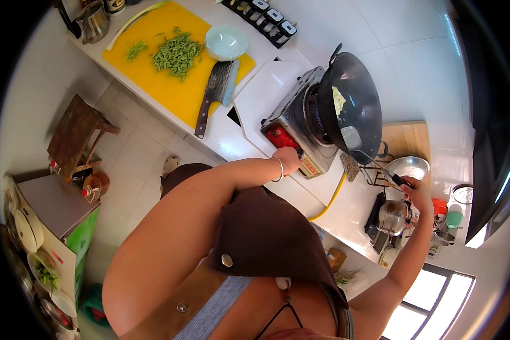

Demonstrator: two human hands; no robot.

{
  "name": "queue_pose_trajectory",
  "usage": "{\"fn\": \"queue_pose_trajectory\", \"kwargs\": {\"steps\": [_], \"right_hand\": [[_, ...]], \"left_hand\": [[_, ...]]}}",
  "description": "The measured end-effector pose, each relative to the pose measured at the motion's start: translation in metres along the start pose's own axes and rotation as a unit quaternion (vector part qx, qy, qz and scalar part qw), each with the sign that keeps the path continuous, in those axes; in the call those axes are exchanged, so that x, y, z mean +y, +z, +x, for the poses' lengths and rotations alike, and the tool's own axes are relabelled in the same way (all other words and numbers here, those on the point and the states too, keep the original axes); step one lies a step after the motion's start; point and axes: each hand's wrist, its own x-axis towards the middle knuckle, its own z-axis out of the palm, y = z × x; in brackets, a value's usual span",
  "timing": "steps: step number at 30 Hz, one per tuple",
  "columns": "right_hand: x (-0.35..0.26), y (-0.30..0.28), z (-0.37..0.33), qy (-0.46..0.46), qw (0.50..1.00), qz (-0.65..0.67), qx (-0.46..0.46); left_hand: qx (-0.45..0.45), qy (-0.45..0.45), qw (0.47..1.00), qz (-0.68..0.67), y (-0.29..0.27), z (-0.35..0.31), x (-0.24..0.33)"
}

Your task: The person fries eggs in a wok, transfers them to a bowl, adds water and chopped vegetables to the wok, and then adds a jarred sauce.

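Observation:
My right hand [418,194] is closed round the dark handle of a metal spatula [351,137]. The spatula's blade rests inside a black wok [362,85], low on its near side. Some pale yellow food, perhaps egg [338,101], clings to the wok's left part. Beneath the wok, a gas stove [289,127] burns with a blue flame. At its front panel my left hand [289,160], with a bracelet on the wrist, closes on the control knob; the fingers partly hide the knob.
On the yellow cutting board [147,73] lie chopped green beans [178,55], a pale bowl [226,42] and a cleaver [216,93]. A metal bowl [409,168] and a kettle [392,217] stand right of the stove. A yellow gas hose [331,201] crosses the counter. A wooden stool [79,130] stands on the floor.

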Motion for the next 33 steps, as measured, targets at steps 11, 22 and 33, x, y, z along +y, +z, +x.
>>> {"fn": "queue_pose_trajectory", "kwargs": {"steps": [11, 22, 33], "right_hand": [[-0.006, 0.004, 0.001, -0.004, 1.000, 0.000, -0.008], [-0.014, -0.010, 0.022, 0.031, 0.997, 0.003, -0.070], [-0.036, -0.008, 0.069, -0.072, 0.984, 0.147, -0.074]], "left_hand": [[0.100, 0.061, 0.987, 0.112, 0.012, 0.000, -0.005], [-0.003, 0.045, 0.994, 0.099, -0.023, -0.025, 0.002], [0.236, -0.021, 0.817, -0.525, -0.251, 0.021, -0.058]]}}
